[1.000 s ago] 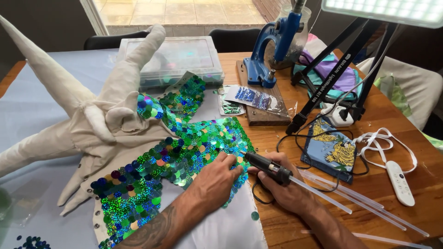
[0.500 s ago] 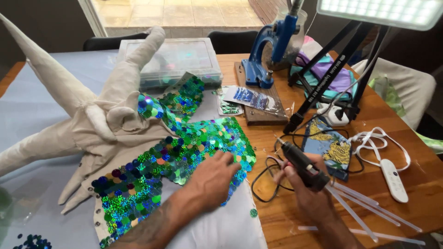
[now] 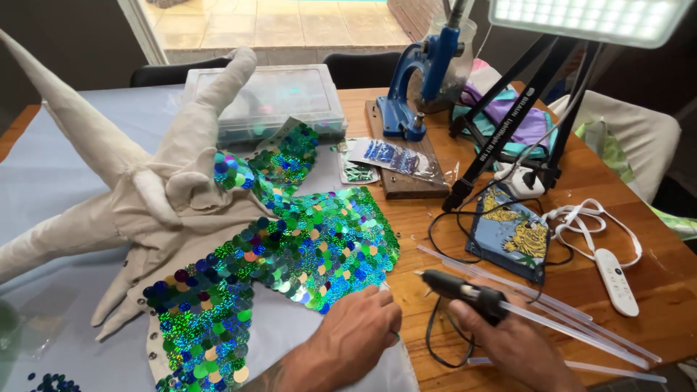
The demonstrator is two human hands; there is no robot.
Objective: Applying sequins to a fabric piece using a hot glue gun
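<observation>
My left hand (image 3: 357, 336) rests flat on the near edge of a green and blue sequinned fabric piece (image 3: 290, 254), fingers curled at its border. That piece is joined to a beige stuffed cloth figure (image 3: 138, 189) with long pointed limbs, lying on pale blue cloth. My right hand (image 3: 508, 341) grips a black glue gun (image 3: 457, 288), nozzle pointing left toward the sequins, a clear glue stick protruding from its back. The gun's black cord loops on the wooden table (image 3: 653, 276).
Clear glue sticks (image 3: 552, 319) lie right of my hands. Behind are a blue press tool (image 3: 414, 87) on a wooden block, a clear compartment box (image 3: 283, 98), sequin packets (image 3: 392, 156), a lamp on a black stand (image 3: 508, 116), a blue patterned pouch (image 3: 508, 232) and a white remote (image 3: 616, 279).
My right hand swung the glue gun away to the right, then brought it back down toward the sequin edge. My left hand stayed on the fabric.
</observation>
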